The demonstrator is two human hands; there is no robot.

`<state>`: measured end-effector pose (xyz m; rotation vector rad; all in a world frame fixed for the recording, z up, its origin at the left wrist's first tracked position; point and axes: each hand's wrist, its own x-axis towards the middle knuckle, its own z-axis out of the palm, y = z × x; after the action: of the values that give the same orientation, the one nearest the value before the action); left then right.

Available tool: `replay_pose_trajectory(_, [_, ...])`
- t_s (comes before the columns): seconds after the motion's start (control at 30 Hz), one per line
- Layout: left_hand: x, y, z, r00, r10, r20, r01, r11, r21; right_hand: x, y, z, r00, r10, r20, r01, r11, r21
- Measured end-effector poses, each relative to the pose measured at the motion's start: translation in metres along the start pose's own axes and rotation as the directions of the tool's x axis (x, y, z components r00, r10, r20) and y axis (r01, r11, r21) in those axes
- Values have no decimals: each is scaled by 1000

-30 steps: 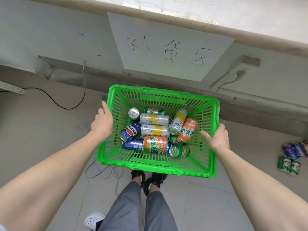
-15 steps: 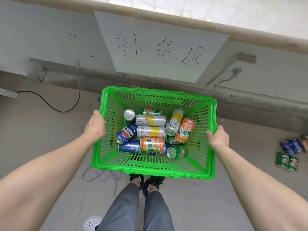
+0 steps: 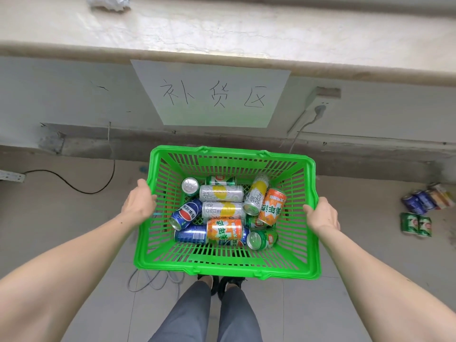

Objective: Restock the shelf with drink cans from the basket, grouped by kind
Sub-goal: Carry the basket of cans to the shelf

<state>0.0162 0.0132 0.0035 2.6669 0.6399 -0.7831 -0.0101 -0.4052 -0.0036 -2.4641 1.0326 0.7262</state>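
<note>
A green plastic basket [image 3: 222, 266] is held in front of me above the floor. My left hand [image 3: 138, 202] grips its left rim and my right hand [image 3: 322, 215] grips its right rim. Inside lie several cans: a blue Pepsi can [image 3: 185, 214], silver-and-yellow cans [image 3: 222, 193], orange cans [image 3: 272, 207] and green cans [image 3: 262, 239]. The stone ledge [image 3: 222, 43] that serves as the shelf runs along the wall above a paper sign [image 3: 212, 93].
More cans lie on the floor at the right: blue ones [image 3: 417, 202] and green ones [image 3: 417, 224]. A black cable [image 3: 98, 186] runs along the floor at the left, grey cable [image 3: 153, 280] loops under the basket. My legs and shoes [image 3: 222, 285] are below.
Both hands closed onto the basket's side rims and the basket rose from the floor. The view tilted upward, showing the ledge top.
</note>
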Motion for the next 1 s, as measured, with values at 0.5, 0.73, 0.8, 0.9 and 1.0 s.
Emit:
replay_pose_trajectory(0.5, [-73, 133, -3, 945, 326, 37, -326, 924, 199, -65, 166, -52, 955, 289, -66, -264, 931, 254])
replay_pose_trajectory(0.73, [-138, 239, 42, 872, 484, 78, -483, 824, 295, -80, 293, -79, 902, 427, -58, -382, 854, 353])
replay_pose_trajectory(0.8, [-160, 269, 58, 846, 525, 92, -523, 784, 334, -81, 328, -91, 887, 459, -56, -407, 832, 376])
replay_pose_trajectory(0.9, [-191, 314, 87, 811, 571, 129, -576, 739, 349, -80, 383, -106, 859, 510, -49, -448, 795, 409])
replay_pose_trajectory(1.0, [-217, 361, 116, 771, 613, 173, -629, 688, 362, -79, 432, -117, 822, 569, -35, -496, 744, 448])
